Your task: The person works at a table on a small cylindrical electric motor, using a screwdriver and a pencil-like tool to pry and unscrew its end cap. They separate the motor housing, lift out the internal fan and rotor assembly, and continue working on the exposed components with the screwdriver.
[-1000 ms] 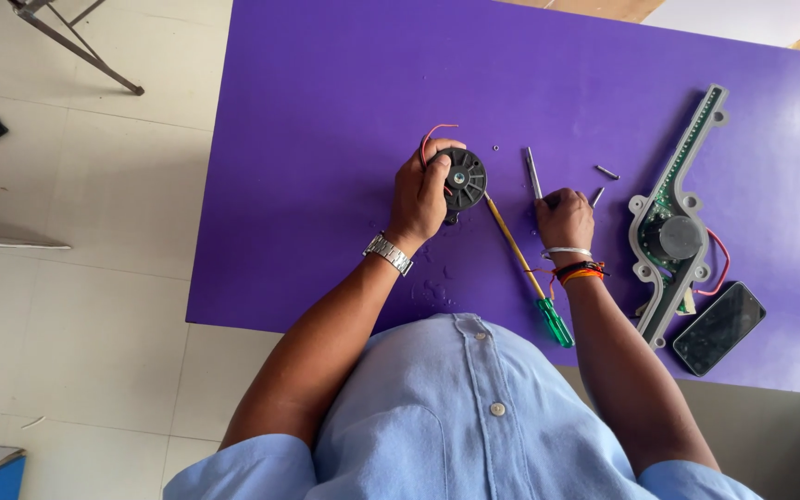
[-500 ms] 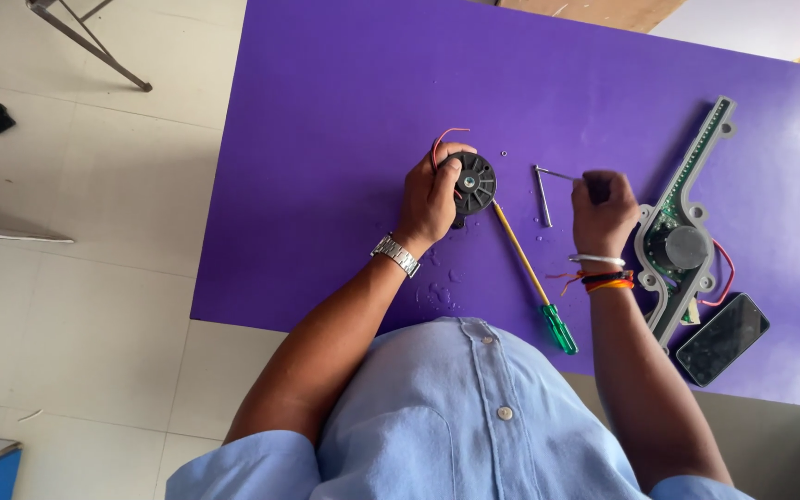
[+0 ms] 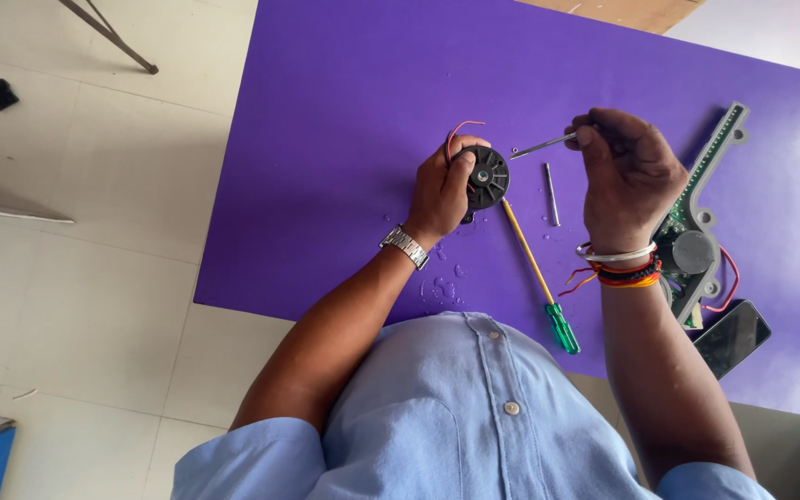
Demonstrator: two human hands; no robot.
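Left hand (image 3: 442,190) is wrapped around a round black motor (image 3: 486,176), fingers closed on its rim, holding it on edge against the purple table (image 3: 344,111), around mid-table. Thin red wires (image 3: 460,130) loop out from the motor's far side above the thumb. A metal watch (image 3: 405,246) sits on that wrist.

Right hand (image 3: 627,176) is raised to the right of the motor, fingertips pinched shut on a thin metal rod (image 3: 541,145). The rod points left toward the motor, tip just short of it, not touching. A tiny screw or nut (image 3: 515,149) lies on the table near the rod tip; too small to tell which. White and orange bangles with threads (image 3: 618,268) are on the right wrist.

Between the hands: a short metal pin (image 3: 551,194) lying flat, and a screwdriver (image 3: 539,278) with yellow shaft and green handle, tip next to the motor, handle toward the near edge.

Right side of table: long grey plastic housing with circuit board and a round grey part (image 3: 696,231), partly behind the right hand, red wire (image 3: 729,282) trailing off it. A black phone (image 3: 731,338) lies just beside its near end.

A few water droplets (image 3: 442,287) sit on the table near the left wrist.
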